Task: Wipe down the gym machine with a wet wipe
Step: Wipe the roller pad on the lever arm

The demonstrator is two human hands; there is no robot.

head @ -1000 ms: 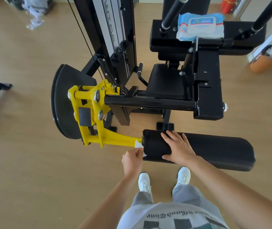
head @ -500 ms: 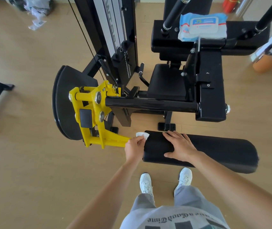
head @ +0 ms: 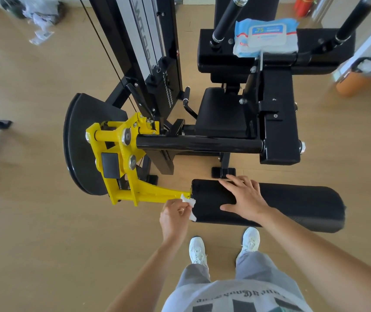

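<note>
- Since half a second ago, the left hand (head: 175,216) is drawing back toward six o'clock, and the wet wipe (head: 188,202) is coming down off the top edge of the roller pad (head: 292,206) onto its end face.
- The left hand is pinching the crumpled white wipe between curled fingers and thumb. The wipe is touching the pad's nine o'clock end, just where the yellow lever arm (head: 153,192) is meeting it.
- The right hand (head: 245,199) is lying flat on top of the roller pad as before, with its fingers straight, spread and pointing toward about eleven o'clock. It is gripping nothing.
- The gym machine (head: 279,131) is standing at twelve o'clock from the person, with the roller pad running from nine to three o'clock across its near side.
- A blue and white pack of wipes (head: 266,37) is resting on the machine's upper black pad (head: 216,57), at about one o'clock in the head view.
- An orange bin (head: 356,79) holding crumpled white material is sitting on the wooden floor (head: 33,221) at two o'clock, well apart from the hands.
- The person's white shoes (head: 198,251) are showing at six o'clock, near the pad's closer edge.
</note>
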